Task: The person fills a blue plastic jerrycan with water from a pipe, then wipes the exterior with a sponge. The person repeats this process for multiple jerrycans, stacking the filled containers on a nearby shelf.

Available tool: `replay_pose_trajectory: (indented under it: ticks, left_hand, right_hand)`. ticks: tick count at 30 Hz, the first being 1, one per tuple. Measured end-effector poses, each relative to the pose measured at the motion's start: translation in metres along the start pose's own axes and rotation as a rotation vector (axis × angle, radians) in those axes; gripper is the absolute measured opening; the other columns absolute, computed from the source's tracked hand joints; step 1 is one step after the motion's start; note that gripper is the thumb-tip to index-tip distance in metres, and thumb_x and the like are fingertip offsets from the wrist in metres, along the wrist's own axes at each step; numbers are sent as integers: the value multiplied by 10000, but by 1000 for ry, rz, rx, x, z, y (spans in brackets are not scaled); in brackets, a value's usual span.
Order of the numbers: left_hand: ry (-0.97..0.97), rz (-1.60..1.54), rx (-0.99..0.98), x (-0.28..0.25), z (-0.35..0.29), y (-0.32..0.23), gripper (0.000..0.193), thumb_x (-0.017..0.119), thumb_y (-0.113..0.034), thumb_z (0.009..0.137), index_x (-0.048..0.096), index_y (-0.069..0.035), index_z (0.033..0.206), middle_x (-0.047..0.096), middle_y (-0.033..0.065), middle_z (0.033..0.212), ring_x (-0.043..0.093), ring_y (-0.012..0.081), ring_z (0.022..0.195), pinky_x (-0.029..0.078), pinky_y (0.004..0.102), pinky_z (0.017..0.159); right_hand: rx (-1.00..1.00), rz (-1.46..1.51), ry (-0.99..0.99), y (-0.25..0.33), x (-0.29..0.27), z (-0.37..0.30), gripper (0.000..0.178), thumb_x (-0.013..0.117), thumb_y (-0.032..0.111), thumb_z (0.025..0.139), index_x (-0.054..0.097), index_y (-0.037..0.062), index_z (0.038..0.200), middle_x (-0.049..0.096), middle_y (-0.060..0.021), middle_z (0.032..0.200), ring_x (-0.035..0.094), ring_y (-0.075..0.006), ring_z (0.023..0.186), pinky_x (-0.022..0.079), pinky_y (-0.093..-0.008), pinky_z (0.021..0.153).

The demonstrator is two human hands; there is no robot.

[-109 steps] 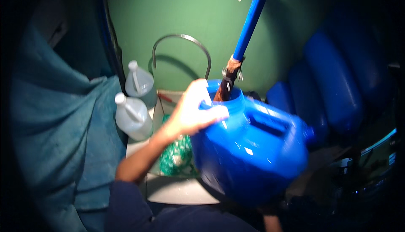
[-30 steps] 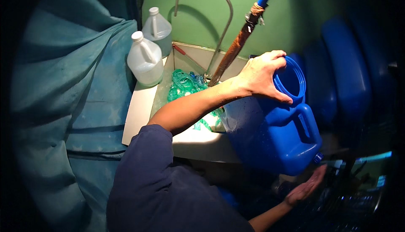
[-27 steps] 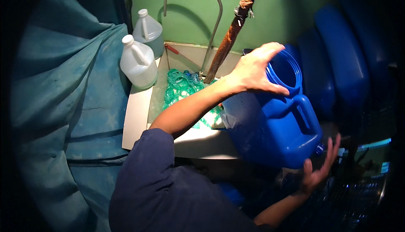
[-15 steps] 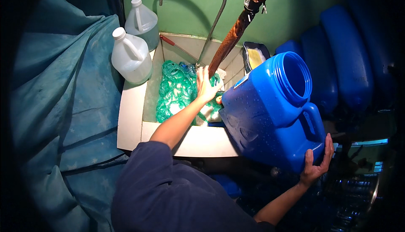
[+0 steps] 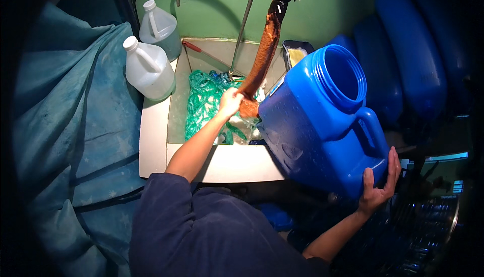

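My left hand is closed around the lower part of a long pole-like thing with a rough brown covering. Its frayed brown lower end pokes out past my fingers above the sink. On the right, my right hand grips the bottom corner of a big blue plastic jug, thumb on one face and fingers along the edge. The jug leans tilted over the sink's right front corner, its wide uncapped mouth facing up and right. Small drops dot its side. Tangled green netting lies in the sink under my left hand.
The pale-rimmed sink has a curved metal pipe rising from it. Two white-capped translucent jugs stand on its left ledge. A red-handled tool leans inside. Blue containers stand at right; a blue-green cloth hangs at left.
My left hand has moved down and left and closed around the brown-covered thing, whose lower end is lower now. The view has shifted slightly. My right hand keeps its hold on the blue jug.
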State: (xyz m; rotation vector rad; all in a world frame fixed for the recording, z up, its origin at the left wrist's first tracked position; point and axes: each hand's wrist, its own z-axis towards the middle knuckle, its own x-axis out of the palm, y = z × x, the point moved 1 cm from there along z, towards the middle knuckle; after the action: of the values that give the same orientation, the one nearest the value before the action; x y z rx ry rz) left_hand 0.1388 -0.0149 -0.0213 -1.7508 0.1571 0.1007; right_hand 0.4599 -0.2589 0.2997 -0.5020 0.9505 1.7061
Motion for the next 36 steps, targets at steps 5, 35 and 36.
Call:
replay_pose_trajectory:
  ticks: [5, 35, 36]
  left_hand:
    - [185, -56, -415, 10, -5, 6, 711, 684, -641, 824, 631, 36, 1038, 646, 164, 875, 677, 240, 706, 544, 363, 480]
    - [608, 272, 142, 15, -45, -8, 477, 643, -505, 843, 715, -34, 832, 715, 76, 716, 684, 291, 605, 553, 400, 637]
    - [687, 315, -76, 13, -41, -8, 450, 640, -477, 856, 712, -32, 855, 717, 56, 708, 677, 275, 562, 555, 383, 611]
  right_hand:
    - [-14, -10, 4, 1, 0, 1, 683, 699, 363, 810, 531, 111, 1423, 476, -180, 1461, 452, -366, 1347, 367, -574, 1111]
    - [-38, -42, 23, -24, -22, 2, 485, 600, 101, 870, 524, 19, 1341, 521, -201, 1420, 471, -342, 1333, 329, -500, 1146]
    - [-38, -35, 22, -25, -23, 2, 488, 597, 100, 873, 520, 18, 1348, 519, -202, 1423, 470, -342, 1335, 331, -499, 1145]
